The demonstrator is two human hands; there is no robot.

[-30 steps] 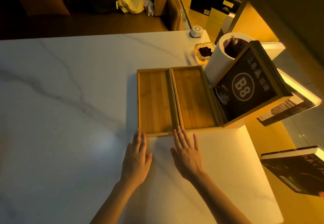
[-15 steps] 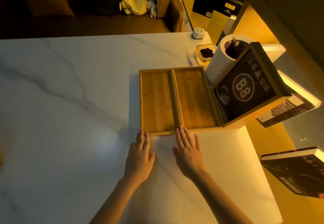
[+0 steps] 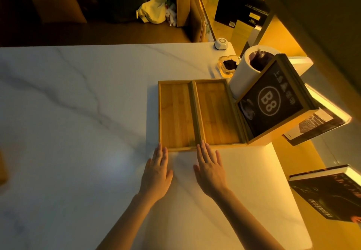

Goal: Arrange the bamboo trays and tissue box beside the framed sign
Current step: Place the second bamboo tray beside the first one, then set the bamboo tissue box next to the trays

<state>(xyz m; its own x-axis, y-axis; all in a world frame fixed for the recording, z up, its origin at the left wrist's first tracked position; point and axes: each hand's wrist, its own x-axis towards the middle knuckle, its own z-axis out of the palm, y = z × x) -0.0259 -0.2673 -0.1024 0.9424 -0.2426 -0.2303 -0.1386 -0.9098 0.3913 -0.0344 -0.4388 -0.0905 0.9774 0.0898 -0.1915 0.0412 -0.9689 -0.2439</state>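
Both grips lie flat and open on the table [image 3: 78, 112], holding nothing, left hand [image 3: 157, 173] and right hand [image 3: 210, 173] with fingertips touching the near rims of the left bamboo tray [image 3: 174, 112] and right bamboo tray [image 3: 216, 110] just ahead. The trays look stiff, light and likely to slide on the smooth marble, best nudged by their rims. Right of the grips the framed sign [image 3: 271, 101] leans against the right tray, a white cylinder [image 3: 242, 73] and glass dish [image 3: 228, 65] crowd the far corner, and no tissue box shows.

Two empty bamboo trays [image 3: 197, 112] lie flat, seemingly touching the framed sign [image 3: 273, 101].
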